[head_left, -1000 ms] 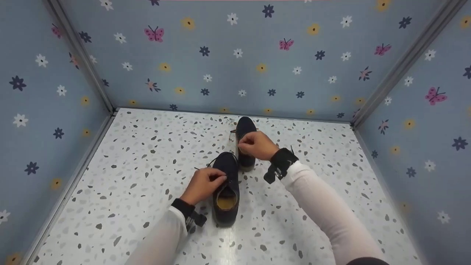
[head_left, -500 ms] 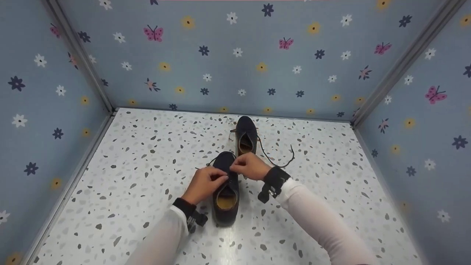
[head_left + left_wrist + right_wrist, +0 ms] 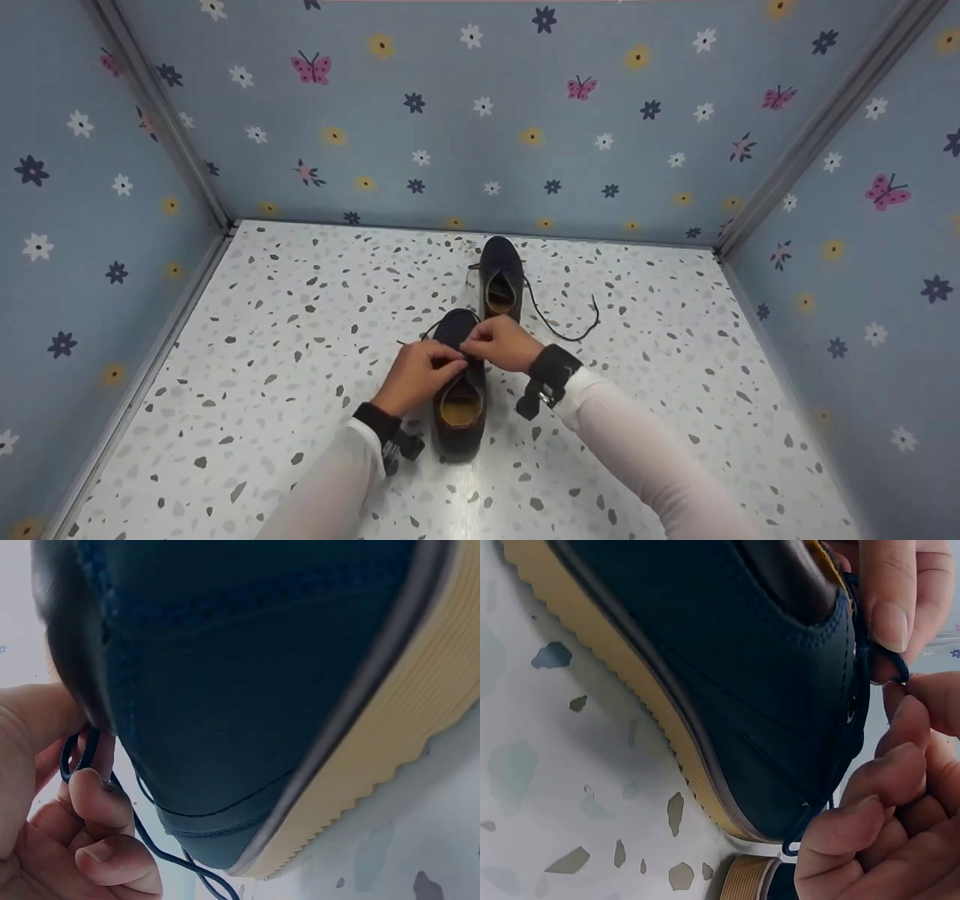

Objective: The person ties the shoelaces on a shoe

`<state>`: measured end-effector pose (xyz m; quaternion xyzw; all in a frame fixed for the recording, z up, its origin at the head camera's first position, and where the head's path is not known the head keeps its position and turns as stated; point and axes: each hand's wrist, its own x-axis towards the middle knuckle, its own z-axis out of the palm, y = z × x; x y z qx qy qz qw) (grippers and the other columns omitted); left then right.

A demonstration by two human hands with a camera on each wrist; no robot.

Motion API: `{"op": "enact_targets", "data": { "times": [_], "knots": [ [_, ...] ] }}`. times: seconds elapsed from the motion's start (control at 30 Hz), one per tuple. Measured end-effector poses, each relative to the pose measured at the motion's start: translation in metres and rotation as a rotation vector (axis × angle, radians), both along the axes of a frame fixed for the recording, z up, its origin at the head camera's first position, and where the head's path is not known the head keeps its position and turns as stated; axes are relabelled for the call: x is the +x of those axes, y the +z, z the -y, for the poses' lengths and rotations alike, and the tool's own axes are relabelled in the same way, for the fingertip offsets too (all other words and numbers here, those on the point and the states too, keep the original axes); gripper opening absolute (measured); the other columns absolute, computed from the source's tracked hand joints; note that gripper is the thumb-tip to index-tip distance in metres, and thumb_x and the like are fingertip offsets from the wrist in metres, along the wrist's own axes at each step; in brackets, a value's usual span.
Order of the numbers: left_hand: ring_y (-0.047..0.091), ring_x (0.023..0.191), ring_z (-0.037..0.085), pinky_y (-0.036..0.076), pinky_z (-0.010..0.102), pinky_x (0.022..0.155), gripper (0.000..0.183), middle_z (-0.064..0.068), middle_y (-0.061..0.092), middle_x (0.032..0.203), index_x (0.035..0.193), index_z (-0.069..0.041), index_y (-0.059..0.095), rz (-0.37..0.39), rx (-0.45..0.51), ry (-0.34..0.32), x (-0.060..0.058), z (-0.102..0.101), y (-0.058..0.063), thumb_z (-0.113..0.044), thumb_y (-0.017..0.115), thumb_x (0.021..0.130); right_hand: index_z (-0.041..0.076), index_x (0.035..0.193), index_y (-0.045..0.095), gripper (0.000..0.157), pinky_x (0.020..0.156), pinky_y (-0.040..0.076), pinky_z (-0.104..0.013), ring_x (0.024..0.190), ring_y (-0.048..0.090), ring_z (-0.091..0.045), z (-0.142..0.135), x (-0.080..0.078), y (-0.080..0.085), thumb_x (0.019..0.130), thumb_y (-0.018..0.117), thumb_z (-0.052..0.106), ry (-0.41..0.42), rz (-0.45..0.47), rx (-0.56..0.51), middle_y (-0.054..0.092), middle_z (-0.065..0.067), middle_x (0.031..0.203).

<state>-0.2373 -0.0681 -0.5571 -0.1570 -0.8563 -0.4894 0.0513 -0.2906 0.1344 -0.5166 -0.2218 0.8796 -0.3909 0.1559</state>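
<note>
A dark navy lace-up shoe point(image 3: 460, 439) with a yellowish insole stands on the speckled surface, toe pointing away from me. At its lacing, my left hand point(image 3: 416, 375) pinches a loop of dark shoelace point(image 3: 91, 748) between thumb and fingers. My right hand point(image 3: 506, 343) comes in from the other side, its fingertips meeting the left ones over the shoe. In the right wrist view, the thumb and index finger of the right hand point(image 3: 900, 780) pinch the end of the lace loop point(image 3: 898, 666). The shoe's ribbed tan sole point(image 3: 671, 742) lies flat.
A matching second shoe point(image 3: 501, 259) stands just beyond, slightly right, near the back wall. Its loose lace point(image 3: 570, 337) curls out to the right over the speckled surface point(image 3: 300, 300). Blue flowered panels point(image 3: 487, 165) enclose the back and both sides.
My right hand has come back from over the far shoe, toward me and left, to the near shoe's lacing, uncovering the far shoe's opening and lace. My left hand has barely moved.
</note>
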Motion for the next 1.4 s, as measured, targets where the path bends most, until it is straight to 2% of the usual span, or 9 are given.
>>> {"op": "enact_targets", "data": {
  "times": [0.17, 0.4, 0.57, 0.67, 0.83, 0.93, 1.03, 1.2, 1.4],
  "knots": [
    [0.07, 0.085, 0.012, 0.055, 0.025, 0.079, 0.006, 0.0, 0.079, 0.091, 0.095, -0.016, 0.085, -0.006, -0.001, -0.003, 0.0, 0.0, -0.001, -0.019, 0.083, 0.09, 0.006, 0.082, 0.08, 0.029, 0.058, 0.044, -0.019, 0.059, 0.054, -0.003, 0.0, 0.0, -0.001, 0.099, 0.071, 0.028, 0.007, 0.013, 0.016, 0.062, 0.013, 0.065],
    [0.072, 0.087, 0.014, 0.057, 0.028, 0.081, 0.008, -0.001, 0.079, 0.092, 0.097, -0.016, 0.085, -0.02, -0.004, -0.002, 0.0, 0.001, -0.001, -0.02, 0.083, 0.09, 0.006, 0.086, 0.081, 0.023, 0.06, 0.044, -0.019, 0.061, 0.055, -0.002, 0.0, 0.0, -0.003, 0.098, 0.072, 0.024, 0.015, 0.001, -0.003, 0.065, 0.01, 0.07],
    [0.073, 0.091, 0.011, 0.057, 0.027, 0.084, 0.009, -0.004, 0.081, 0.097, 0.099, -0.021, 0.084, 0.02, 0.027, 0.006, -0.002, 0.009, 0.001, -0.027, 0.08, 0.094, 0.008, 0.086, 0.08, 0.023, 0.06, 0.042, -0.02, 0.062, 0.052, -0.004, -0.004, 0.001, -0.004, 0.099, 0.071, 0.023, -0.005, -0.003, -0.027, 0.064, 0.01, 0.072],
    [0.069, 0.083, 0.008, 0.055, 0.024, 0.078, 0.01, -0.006, 0.08, 0.094, 0.099, -0.023, 0.084, 0.051, 0.043, 0.022, -0.006, 0.019, 0.004, -0.03, 0.077, 0.096, 0.008, 0.087, 0.08, 0.022, 0.061, 0.042, -0.021, 0.063, 0.052, -0.006, -0.006, 0.002, -0.004, 0.099, 0.07, 0.024, -0.022, 0.009, -0.044, 0.064, 0.011, 0.073],
    [0.061, 0.069, 0.01, 0.049, 0.024, 0.067, 0.014, -0.003, 0.076, 0.082, 0.093, -0.019, 0.083, 0.068, 0.016, 0.077, -0.021, 0.041, 0.009, -0.029, 0.075, 0.097, 0.009, 0.089, 0.08, 0.02, 0.062, 0.042, -0.022, 0.064, 0.051, -0.006, -0.009, 0.002, -0.005, 0.099, 0.071, 0.024, -0.052, 0.024, -0.062, 0.064, 0.011, 0.074],
    [0.065, 0.075, 0.013, 0.052, 0.029, 0.073, 0.012, 0.0, 0.078, 0.087, 0.095, -0.017, 0.082, 0.084, -0.039, 0.117, -0.035, 0.055, 0.011, -0.026, 0.075, 0.097, 0.008, 0.09, 0.08, 0.019, 0.061, 0.042, -0.023, 0.065, 0.051, -0.007, -0.011, 0.002, -0.006, 0.098, 0.072, 0.023, -0.056, 0.028, -0.062, 0.062, 0.011, 0.072],
    [0.069, 0.087, 0.019, 0.055, 0.037, 0.081, 0.012, 0.003, 0.079, 0.096, 0.098, -0.016, 0.081, 0.118, -0.119, 0.129, -0.048, 0.066, 0.011, -0.025, 0.074, 0.097, 0.008, 0.089, 0.08, 0.019, 0.062, 0.042, -0.022, 0.066, 0.052, -0.006, -0.012, 0.003, -0.008, 0.098, 0.072, 0.023, -0.05, 0.017, -0.053, 0.061, 0.011, 0.072],
    [0.072, 0.1, 0.028, 0.055, 0.048, 0.092, 0.017, 0.009, 0.079, 0.104, 0.105, -0.011, 0.08, 0.199, -0.251, 0.068, -0.066, 0.072, 0.007, -0.025, 0.072, 0.098, 0.008, 0.088, 0.08, 0.02, 0.062, 0.042, -0.022, 0.066, 0.052, -0.005, -0.012, 0.004, -0.009, 0.098, 0.072, 0.025, -0.044, 0.001, -0.032, 0.061, 0.012, 0.072],
    [0.073, 0.099, 0.027, 0.057, 0.047, 0.094, 0.023, 0.009, 0.08, 0.107, 0.109, -0.009, 0.081, 0.264, -0.344, -0.012, -0.08, 0.059, 0.002, -0.028, 0.072, 0.098, 0.008, 0.087, 0.08, 0.02, 0.061, 0.043, -0.021, 0.064, 0.053, -0.005, -0.011, 0.005, -0.009, 0.097, 0.073, 0.024, -0.041, 0.0, -0.036, 0.064, 0.011, 0.072]
  ]
}}
